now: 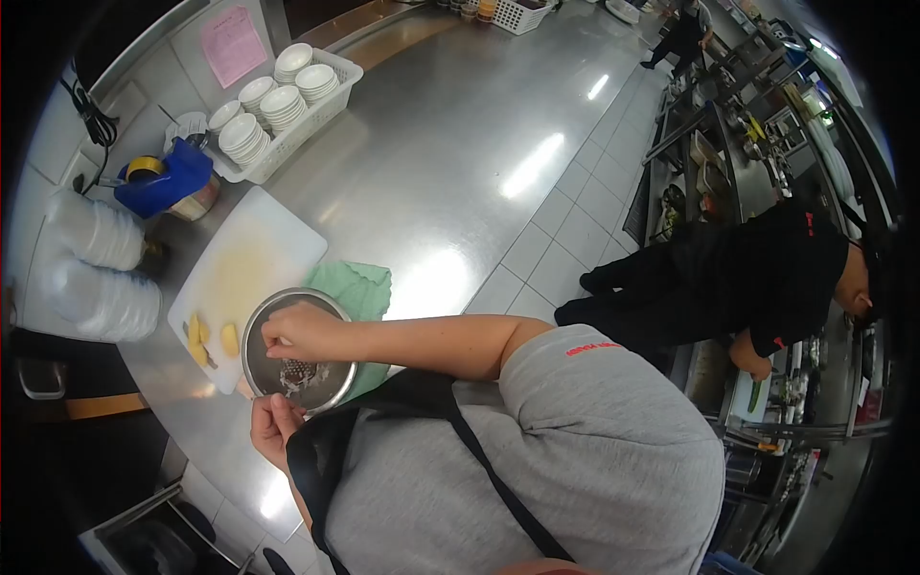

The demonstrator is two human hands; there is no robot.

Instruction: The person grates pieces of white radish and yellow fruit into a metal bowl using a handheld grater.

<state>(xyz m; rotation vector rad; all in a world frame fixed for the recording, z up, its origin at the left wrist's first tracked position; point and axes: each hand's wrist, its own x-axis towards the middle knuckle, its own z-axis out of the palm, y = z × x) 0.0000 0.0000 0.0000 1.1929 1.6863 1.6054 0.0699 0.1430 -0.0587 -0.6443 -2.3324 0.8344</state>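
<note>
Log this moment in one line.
Right hand: over grater-like tool in steel bowl | Left hand: by bowl's rim | Yellow pieces: on cutting board

red lettering point(594, 347) on grey sleeve point(575, 383), pink sheet point(233, 46): all unreadable

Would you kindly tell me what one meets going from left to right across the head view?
Stacked clear plastic containers → yellow pieces → metal bowl → the nearer co-worker in black.
</note>
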